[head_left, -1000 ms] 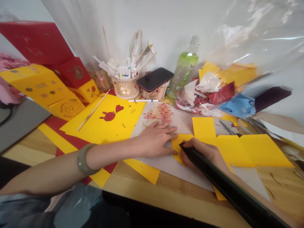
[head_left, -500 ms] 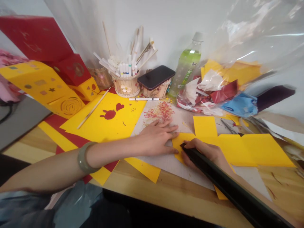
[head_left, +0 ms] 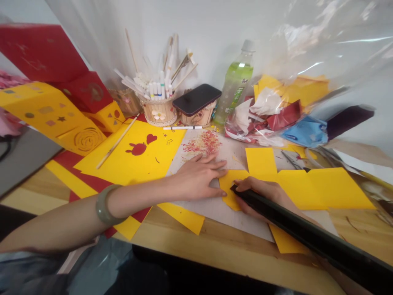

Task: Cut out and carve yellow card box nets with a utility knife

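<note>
My left hand point(head_left: 196, 178) lies flat with spread fingers on the pale work sheet point(head_left: 211, 213). Its fingertips and thumb reach the left edge of a yellow cross-shaped paper cutout point(head_left: 340, 188). In my right hand point(head_left: 260, 192) is a long black pen-like tool point(head_left: 301, 229), gripped near its tip. That tip points down at the cutout's left flap, just right of my left thumb; whether it is a blade or a nib I cannot make out. Red and yellow crumbs point(head_left: 202, 141) are scattered beyond my left fingers.
Yellow paper point(head_left: 153, 159) with red rabbit and heart shapes lies left, a thin stick point(head_left: 118, 141) across it. Behind stand a marker cup point(head_left: 159, 110), a phone point(head_left: 198, 98) on a basket, and a green-drink bottle point(head_left: 238, 84). Decorated boxes point(head_left: 50, 110) rise at left; a scrap bag point(head_left: 267, 119) sits right.
The black tool's rear end has swung to the right, with its tip still on the left flap. My left hand keeps its place on the sheet. The whole view has shifted slightly.
</note>
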`<state>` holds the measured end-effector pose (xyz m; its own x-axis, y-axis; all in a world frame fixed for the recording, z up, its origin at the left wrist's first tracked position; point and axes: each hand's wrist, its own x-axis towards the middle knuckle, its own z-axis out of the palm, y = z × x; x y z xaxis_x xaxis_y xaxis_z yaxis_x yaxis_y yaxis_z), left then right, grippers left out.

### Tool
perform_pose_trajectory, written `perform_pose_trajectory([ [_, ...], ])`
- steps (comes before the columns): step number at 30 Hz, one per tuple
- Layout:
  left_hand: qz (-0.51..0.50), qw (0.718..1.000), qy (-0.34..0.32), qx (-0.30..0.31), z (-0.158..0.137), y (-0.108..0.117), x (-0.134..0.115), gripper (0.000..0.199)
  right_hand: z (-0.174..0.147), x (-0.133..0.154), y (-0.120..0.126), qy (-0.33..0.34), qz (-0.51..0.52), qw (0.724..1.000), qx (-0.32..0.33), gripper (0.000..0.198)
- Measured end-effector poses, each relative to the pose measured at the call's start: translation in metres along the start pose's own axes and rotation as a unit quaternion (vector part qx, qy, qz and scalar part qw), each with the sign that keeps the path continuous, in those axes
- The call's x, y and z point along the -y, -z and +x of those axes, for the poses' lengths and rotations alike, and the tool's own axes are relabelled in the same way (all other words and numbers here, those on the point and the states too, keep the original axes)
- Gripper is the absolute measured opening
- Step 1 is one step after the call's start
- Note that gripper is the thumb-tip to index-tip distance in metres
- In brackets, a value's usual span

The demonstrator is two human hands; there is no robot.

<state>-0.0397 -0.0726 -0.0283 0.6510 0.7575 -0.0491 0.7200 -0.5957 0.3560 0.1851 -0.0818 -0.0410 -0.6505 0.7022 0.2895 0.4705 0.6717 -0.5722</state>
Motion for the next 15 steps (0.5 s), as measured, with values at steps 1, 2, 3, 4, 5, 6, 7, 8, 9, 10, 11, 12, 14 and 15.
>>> perform_pose_trajectory([
  [1,-0.001,1.0,-0.001,0.0,-0.0001,0.0003,-0.0001,0.062,0.0005,-0.0016,0.0004,-0.002,0.009,1.0,0.008,0.01],
  [2,-0.002,1.0,-0.001,0.0,-0.0003,0.0006,-0.0001,0.062,0.0013,-0.0025,0.0008,-0.004,0.018,1.0,0.014,0.01],
  [3,-0.002,1.0,-0.001,0.0,-0.0004,0.0009,-0.0001,0.062,0.0022,-0.0029,0.001,-0.01,0.026,0.999,0.016,0.009],
  [4,-0.002,1.0,-0.001,0.0,-0.0005,0.0011,-0.0001,0.062,0.0029,-0.0028,0.0011,-0.017,0.031,0.999,0.015,0.009],
  [5,-0.001,1.0,-0.001,0.0,-0.0006,0.0013,-0.0001,0.062,0.0035,-0.0023,0.0009,-0.024,0.035,0.999,0.009,0.009],
  [6,-0.001,1.0,0.0,0.0,-0.0006,0.0013,0.0,0.061,0.0037,-0.0016,0.0005,-0.033,0.037,0.999,0.002,0.009],
  [7,-0.001,1.0,0.0,0.0,-0.0006,0.0013,0.0001,0.061,0.0035,-0.001,-0.0002,-0.039,0.037,0.999,-0.002,0.01],
  [8,-0.001,1.0,0.0,0.0,-0.0006,0.0011,0.0002,0.061,0.003,-0.0004,-0.0009,-0.045,0.037,0.998,-0.003,0.011],
  [9,0.0,1.0,-0.001,0.0,-0.0005,0.0009,0.0003,0.061,0.0024,0.0001,-0.0015,-0.05,0.035,0.998,0.0,0.012],
  [10,-0.001,1.0,-0.002,0.0,-0.0004,0.0007,0.0004,0.061,0.0018,0.0004,-0.002,-0.053,0.032,0.998,0.003,0.012],
  [11,0.0,1.0,-0.003,0.0,-0.0004,0.0004,0.0005,0.061,0.0014,0.0007,-0.0021,-0.054,0.028,0.998,0.007,0.013],
  [12,0.0,1.0,-0.003,-0.001,-0.0004,0.0002,0.0007,0.061,0.0013,0.001,-0.0019,-0.051,0.027,0.998,0.01,0.013],
  [14,0.001,1.0,-0.004,-0.003,-0.0003,-0.0003,0.001,0.061,0.0024,0.0018,-0.0007,-0.034,0.031,0.999,0.014,0.013],
  [15,0.001,1.0,-0.003,-0.004,-0.0004,-0.0005,0.0011,0.061,0.0033,0.0022,0.0001,-0.023,0.035,0.999,0.013,0.012],
])
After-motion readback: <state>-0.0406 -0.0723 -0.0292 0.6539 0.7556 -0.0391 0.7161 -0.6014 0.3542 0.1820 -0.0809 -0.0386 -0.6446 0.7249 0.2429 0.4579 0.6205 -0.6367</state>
